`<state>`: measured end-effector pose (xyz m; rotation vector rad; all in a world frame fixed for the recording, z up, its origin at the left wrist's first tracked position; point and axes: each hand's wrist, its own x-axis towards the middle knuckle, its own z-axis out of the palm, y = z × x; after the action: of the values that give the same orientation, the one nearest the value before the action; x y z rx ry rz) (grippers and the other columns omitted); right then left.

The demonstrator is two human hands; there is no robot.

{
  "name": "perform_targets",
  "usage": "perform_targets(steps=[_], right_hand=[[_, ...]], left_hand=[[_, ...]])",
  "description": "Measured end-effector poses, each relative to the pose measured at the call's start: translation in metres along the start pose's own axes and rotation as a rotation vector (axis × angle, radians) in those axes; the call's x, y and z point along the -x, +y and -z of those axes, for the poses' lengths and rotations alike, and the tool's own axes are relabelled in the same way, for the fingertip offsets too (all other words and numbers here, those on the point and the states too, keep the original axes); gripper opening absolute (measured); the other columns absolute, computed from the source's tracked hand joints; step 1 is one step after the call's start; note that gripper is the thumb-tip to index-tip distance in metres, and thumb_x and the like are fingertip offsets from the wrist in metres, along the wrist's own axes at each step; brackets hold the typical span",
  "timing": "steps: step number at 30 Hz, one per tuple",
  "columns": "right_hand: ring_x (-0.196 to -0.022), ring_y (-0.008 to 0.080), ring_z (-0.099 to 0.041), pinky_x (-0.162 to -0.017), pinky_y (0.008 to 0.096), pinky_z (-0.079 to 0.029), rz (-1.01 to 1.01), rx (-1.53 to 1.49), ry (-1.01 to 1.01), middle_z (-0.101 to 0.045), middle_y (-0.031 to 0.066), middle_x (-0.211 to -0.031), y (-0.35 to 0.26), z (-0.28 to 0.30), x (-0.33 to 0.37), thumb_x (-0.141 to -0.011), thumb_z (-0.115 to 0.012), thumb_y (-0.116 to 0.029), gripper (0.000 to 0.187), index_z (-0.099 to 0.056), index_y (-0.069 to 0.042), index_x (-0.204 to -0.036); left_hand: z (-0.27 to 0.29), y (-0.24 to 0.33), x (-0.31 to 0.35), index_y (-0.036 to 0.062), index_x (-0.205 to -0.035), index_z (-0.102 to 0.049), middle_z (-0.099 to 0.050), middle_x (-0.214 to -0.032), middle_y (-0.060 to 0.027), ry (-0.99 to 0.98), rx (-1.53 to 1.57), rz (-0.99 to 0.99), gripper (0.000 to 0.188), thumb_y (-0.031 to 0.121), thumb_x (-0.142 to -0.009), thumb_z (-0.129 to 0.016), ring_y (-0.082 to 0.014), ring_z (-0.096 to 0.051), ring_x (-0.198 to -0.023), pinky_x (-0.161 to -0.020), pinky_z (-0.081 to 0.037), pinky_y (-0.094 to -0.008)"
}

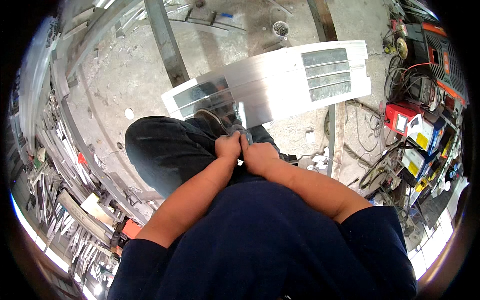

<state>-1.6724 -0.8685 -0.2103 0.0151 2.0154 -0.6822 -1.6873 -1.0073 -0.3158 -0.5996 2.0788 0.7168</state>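
Observation:
My left hand and my right hand are close together in front of my body. Both are closed on a grey tool, which looks like a hand-held power tool; my fingers hide most of it. Its front end is over the near edge of a long, shiny metal panel. Rectangular openings crossed by bars show toward the panel's left and right ends. My shoe is at the panel's near left edge, beside my bent knee.
Steel beams run across the concrete floor, some beneath the panel. Piled metal strips fill the left side. A white bucket stands beyond the panel. On the right are a red machine, an orange-black machine and tangled cables.

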Motion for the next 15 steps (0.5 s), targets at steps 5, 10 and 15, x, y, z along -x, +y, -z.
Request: perform_targets(steps=[5,10,15], right_hand=[[-0.079,0.0349,-0.069,-0.069,0.0452,-0.054,-0.020,-0.018,-0.019,-0.069,0.0200,-0.090,0.002,-0.001,-0.007,-0.086,-0.050,-0.017,0.062,-0.029,0.002,-0.141],[-0.079,0.0347,-0.069,-0.069,0.0449,-0.054,-0.026,-0.027,-0.030,-0.069,0.0197,-0.090,0.000,0.001,-0.009,-0.085,-0.051,-0.018,0.062,-0.029,0.002,-0.140],[-0.077,0.0333,-0.069,-0.066,0.0439,-0.054,-0.004,0.009,-0.017,-0.070,0.0189,-0.090,0.001,0.002,-0.003,-0.090,-0.044,-0.016,0.056,-0.031,0.005,-0.140]], left_hand=[[0.006,0.008,0.001,-0.0036,-0.087,-0.067,-0.065,-0.088,-0.0271,-0.041,-0.152,-0.085,0.047,0.042,-0.084,-0.055,-0.0431,-0.062,-0.088,-0.078,-0.048,-0.0481],[-0.003,-0.015,-0.011,0.0094,-0.079,-0.066,-0.066,-0.080,-0.0195,-0.020,-0.195,-0.269,0.034,0.036,-0.089,-0.047,-0.0398,-0.063,-0.080,-0.072,-0.048,-0.0494],[-0.010,-0.022,-0.014,0.0086,-0.079,-0.066,-0.066,-0.080,-0.0211,-0.001,-0.213,-0.285,0.035,0.035,-0.089,-0.047,-0.0386,-0.064,-0.079,-0.071,-0.048,-0.0494]])
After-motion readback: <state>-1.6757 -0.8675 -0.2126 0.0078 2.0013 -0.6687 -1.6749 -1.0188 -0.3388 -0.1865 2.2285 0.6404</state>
